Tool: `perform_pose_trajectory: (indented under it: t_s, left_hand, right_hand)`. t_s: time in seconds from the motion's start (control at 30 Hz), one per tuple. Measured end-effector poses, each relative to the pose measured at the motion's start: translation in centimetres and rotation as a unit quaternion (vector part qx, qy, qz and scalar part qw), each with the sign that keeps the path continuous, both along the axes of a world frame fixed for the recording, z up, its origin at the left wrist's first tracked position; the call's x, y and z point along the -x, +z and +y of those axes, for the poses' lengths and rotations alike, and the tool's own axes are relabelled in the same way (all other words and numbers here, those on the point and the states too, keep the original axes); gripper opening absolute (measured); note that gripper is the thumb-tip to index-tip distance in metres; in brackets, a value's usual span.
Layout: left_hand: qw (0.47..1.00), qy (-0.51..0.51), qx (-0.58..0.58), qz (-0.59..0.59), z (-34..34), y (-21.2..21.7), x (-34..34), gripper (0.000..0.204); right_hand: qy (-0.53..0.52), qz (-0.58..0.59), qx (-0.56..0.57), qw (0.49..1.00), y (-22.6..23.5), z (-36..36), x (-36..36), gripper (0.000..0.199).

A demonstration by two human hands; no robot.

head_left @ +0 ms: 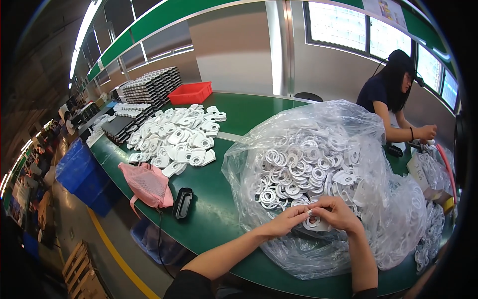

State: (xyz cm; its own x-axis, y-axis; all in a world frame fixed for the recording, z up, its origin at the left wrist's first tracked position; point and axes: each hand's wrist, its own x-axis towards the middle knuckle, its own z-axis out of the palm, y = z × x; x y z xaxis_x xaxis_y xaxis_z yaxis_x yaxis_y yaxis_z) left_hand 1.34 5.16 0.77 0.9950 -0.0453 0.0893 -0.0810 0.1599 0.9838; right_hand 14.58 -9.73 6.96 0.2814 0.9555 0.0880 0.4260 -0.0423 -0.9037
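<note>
- My left hand (286, 222) and right hand (338, 212) meet over the front of the clear crinkled plastic bag (388, 199); both grips are pinched narrow on one flat white plastic ring piece (316, 223) held between the fingertips, just above the bag's front fold.
- The bag is glossy and wrinkled, heaped with more white moulded rings (294, 169); the film blurs their outlines.
- A loose pile of white tabbed plastic parts (177, 137) lies well apart, further back on the smooth green bench (219, 209).
- Near the bench edge sit a pink mesh pouch (147, 184) and a small black oblong plastic frame (182, 203).
- A red plastic bin (190, 92) and stacked dark trays (149, 87) stand at the far end; tray contents are too small to tell.
- A co-worker (393, 94) works at the right, partly cut off.
</note>
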Motion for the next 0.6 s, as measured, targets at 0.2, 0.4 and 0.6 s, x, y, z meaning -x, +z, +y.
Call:
perform_pose_trajectory:
  t_s: [0.2, 0.4, 0.6]
  left_hand:
    - [1.000, -0.007, 0.018, -0.019, -0.1, -0.5, -0.2, 0.022]
    - [0.995, -0.020, 0.077, 0.057, -0.2, -0.4, 0.1, 0.023]
    - [0.883, 0.258, -0.390, -0.040, -1.1, 0.6, 0.5, 0.026]
  right_hand:
    - [0.000, 0.034, 0.010, 0.999, 0.3, -0.1, 0.0, 0.018]
    - [0.027, 0.035, 0.006, 0.999, -0.3, -0.1, -0.3, 0.018]
    - [-0.094, 0.002, 0.010, 0.996, -2.1, 0.9, 1.2, 0.016]
